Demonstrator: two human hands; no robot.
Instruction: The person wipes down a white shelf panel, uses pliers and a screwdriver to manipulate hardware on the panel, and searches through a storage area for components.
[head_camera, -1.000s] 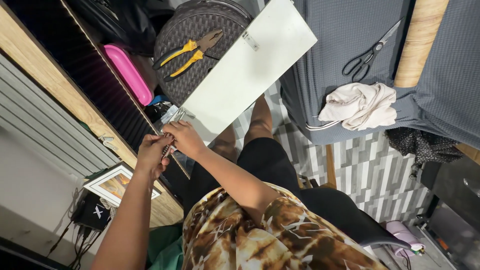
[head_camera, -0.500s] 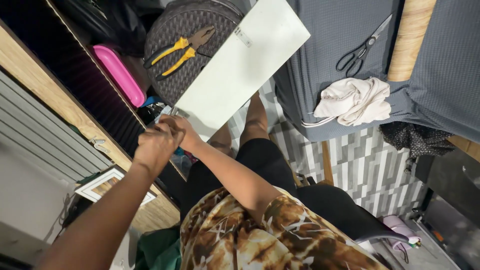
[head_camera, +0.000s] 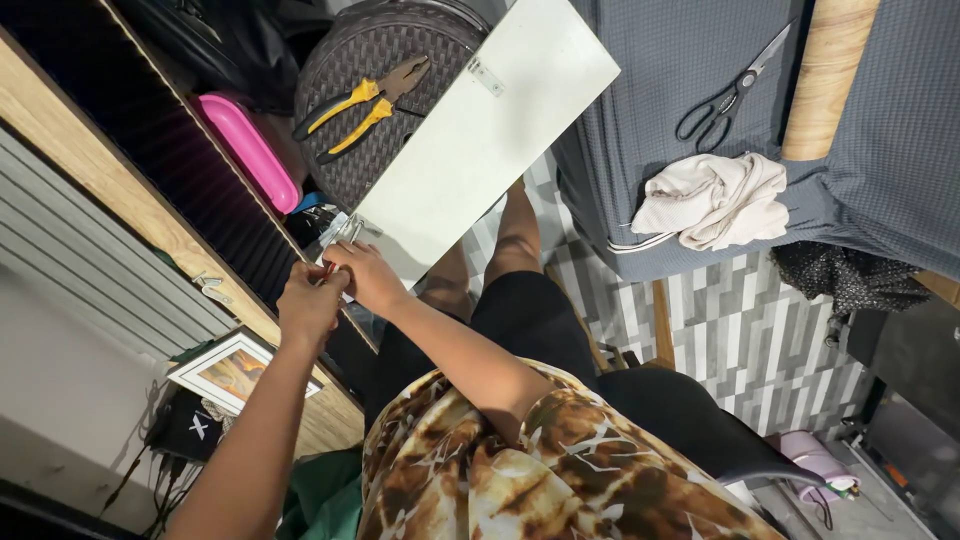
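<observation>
Patterned tile floor below; both hands (head_camera: 340, 285) pinched closed at white panel (head_camera: 480, 140) hinge (head_camera: 342, 232).

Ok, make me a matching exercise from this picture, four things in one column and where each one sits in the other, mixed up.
Things:
1. pliers
2. scissors
3. cloth
4. framed picture

Places:
A. on the grey fabric, next to the wooden roll
B. on the wooden shelf, below the hands
C. on the woven bag
D. bunched at the edge of the grey fabric

Pairs: 1-C, 2-A, 3-D, 4-B
</observation>
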